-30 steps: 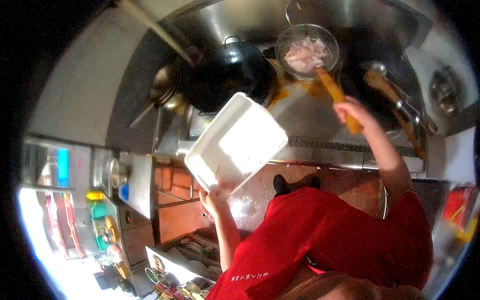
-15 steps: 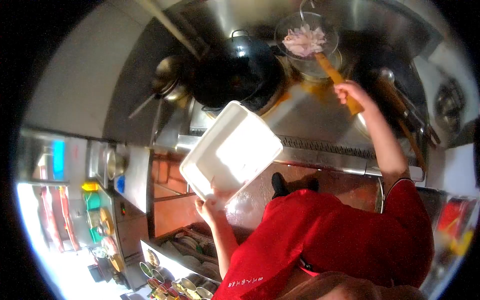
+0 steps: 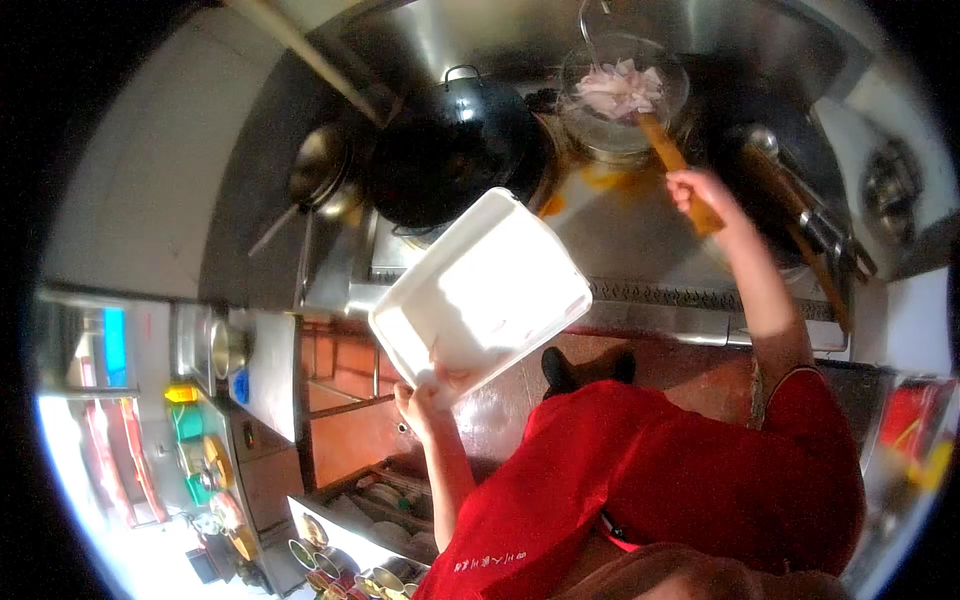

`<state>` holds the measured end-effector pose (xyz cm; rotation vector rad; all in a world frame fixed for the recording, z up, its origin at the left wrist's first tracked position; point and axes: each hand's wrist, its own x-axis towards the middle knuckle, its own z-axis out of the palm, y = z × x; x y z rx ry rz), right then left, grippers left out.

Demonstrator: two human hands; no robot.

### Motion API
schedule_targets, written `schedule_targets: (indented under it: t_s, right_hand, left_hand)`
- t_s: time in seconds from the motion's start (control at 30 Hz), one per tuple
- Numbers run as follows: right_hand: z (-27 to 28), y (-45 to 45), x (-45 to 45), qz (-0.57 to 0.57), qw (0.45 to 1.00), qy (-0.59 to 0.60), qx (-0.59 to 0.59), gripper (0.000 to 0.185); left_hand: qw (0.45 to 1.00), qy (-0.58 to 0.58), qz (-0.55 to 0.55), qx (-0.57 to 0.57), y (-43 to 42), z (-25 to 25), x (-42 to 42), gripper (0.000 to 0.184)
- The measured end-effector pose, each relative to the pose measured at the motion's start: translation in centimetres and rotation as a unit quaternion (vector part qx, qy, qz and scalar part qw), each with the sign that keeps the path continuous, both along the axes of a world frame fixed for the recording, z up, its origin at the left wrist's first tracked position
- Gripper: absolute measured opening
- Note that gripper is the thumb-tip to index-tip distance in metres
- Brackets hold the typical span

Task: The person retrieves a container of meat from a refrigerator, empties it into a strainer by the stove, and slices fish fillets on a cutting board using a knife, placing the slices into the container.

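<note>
My left hand [image 3: 418, 408] is closed on the near corner of a white plastic tub [image 3: 410, 320], which is tilted and glares in the light. A few pinkish scraps cling inside it by that corner. My right hand [image 3: 697, 197] grips the wooden handle of a strainer [image 3: 657, 135]. Pale pink slices [image 3: 622, 88], which look like raw meat, lie heaped in its round basket. The basket is over a round pot or opening at the back of the stove, and I cannot tell whether it touches.
A large black wok [image 3: 450, 155] sits on the stove [image 3: 620, 230], left of the strainer. Metal ladles or pans [image 3: 318, 170] are further left. Long-handled tools [image 3: 800, 205] lean at the right. Behind on the left are several seasoning containers [image 3: 380, 580] and a side counter [image 3: 268, 370].
The white tub has shifted slightly right in view. The strainer with the pink slices appears a little further right and lower. Both hands keep their hold.
</note>
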<state>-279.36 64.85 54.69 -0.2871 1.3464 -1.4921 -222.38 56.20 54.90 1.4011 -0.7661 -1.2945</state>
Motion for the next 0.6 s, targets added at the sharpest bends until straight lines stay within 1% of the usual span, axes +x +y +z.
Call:
schedule_targets:
  t_s: [0.07, 0.17, 0.27, 0.3, 0.4, 0.5, 0.6]
  right_hand:
    - [-0.5, 0.6, 0.3, -0.014, 0.999, -0.041, -0.005, 0.013]
    - [-0.6, -0.4, 1.8, -0.05, 0.997, -0.049, -0.038, 0.013]
    - [-0.4, -1.1, 1.4, 0.009, 1.0, 0.03, 0.0, 0.013]
    - [-0.7, -1.4, 1.4, -0.017, 1.0, 0.006, -0.002, 0.013]
    - [-2.0, -1.5, 0.7, -0.012, 1.0, -0.011, -0.026, 0.014]
    - [-3.9, -2.0, 0.6, 0.005, 0.999, -0.037, -0.029, 0.014]
    - [-4.6, -1.5, 0.7, -0.013, 0.995, -0.079, -0.054, 0.014]
  left_hand:
    - [1.0, -0.001, 0.009, 0.013, 0.1, 0.1, -0.1, 0.034]
    - [1.0, -0.004, 0.011, 0.008, 0.3, -0.5, 0.5, 0.033]
    - [1.0, -0.014, 0.013, 0.004, 0.2, -0.7, 0.5, 0.033]
    - [1.0, -0.021, 0.017, 0.008, 0.4, -0.7, 0.6, 0.032]
    - [1.0, 0.019, 0.011, -0.001, 1.0, 0.8, -0.6, 0.034]
    - [1.0, 0.025, 0.014, -0.008, 1.4, 0.5, -0.2, 0.034]
    - [0.999, -0.033, 0.024, 0.018, 1.8, 0.4, 0.2, 0.034]
